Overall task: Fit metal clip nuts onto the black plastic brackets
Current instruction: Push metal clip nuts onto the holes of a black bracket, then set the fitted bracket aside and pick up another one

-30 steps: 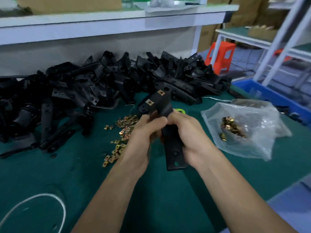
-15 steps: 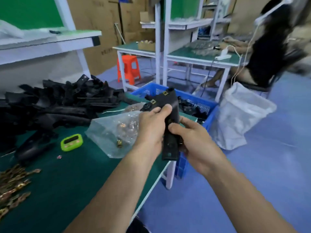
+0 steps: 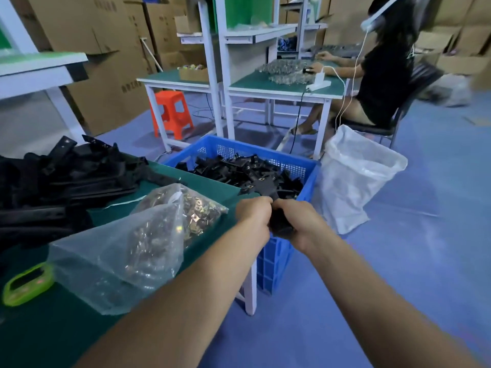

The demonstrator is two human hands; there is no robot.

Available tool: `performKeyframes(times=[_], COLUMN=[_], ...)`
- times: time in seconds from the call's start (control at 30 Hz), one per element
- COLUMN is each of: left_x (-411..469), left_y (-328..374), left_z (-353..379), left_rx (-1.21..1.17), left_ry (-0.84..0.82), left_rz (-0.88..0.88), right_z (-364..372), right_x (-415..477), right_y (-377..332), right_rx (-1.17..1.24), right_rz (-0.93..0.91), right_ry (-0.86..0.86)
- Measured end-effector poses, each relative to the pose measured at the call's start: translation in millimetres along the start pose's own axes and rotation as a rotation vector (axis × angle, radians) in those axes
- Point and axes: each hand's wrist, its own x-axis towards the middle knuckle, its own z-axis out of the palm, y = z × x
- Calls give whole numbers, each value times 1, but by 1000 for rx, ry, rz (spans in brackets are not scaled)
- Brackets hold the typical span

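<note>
Bracket [image 3: 266, 186] in L hand [image 3: 251, 217] + R hand [image 3: 300, 224], long axis pointing away.

A black bracket [image 3: 277, 223] over blue crate [image 3: 308, 166], perhaps clip-fitted

Lime-green timer [image 3: 28, 287] lay near the left edge of the green-topped table [image 3: 53, 330]. Orange stool [image 3: 172, 114] stood on the blue floor [image 3: 425, 261] beyond it. White plastic sack [image 3: 356, 181] stood open on the floor. A second person [image 3: 385, 75] sat on a dark chair [image 3: 421, 81] at a neighbouring bench [image 3: 255, 85] bearing a white power strip [image 3: 318, 85]. Cardboard boxes [image 3: 87, 30] were stacked behind.
</note>
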Motion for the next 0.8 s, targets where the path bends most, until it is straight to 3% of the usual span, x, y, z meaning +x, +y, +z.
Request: performKeyframes(times=[0.13,0.2,0.27,0.33,0.43,0.57,0.8], left_x=[32,47,60,71,80,78,45], left_y=[39,50,50,40,18,3,3], left_z=[4,-1,-6,-14,-23,-27,-47], left_rx=[-224,-266,-36,240,326,298,341], left_ry=[-56,-83,1,84,96,-7,-15], left_rz=[-31,-41,58,162,266,346,269], right_z=[30,46,61,75,85,83,85], right_x=[62,87,111,126,133,135,107], right_y=[-43,-55,-52,-41,-23,-6,9], right_rx=[76,104,6,-306,-675,-715,-613], right_rz=[61,54,5,-68,-241,-324,-407], right_ry=[-121,-94,-2,56,237,342,194])
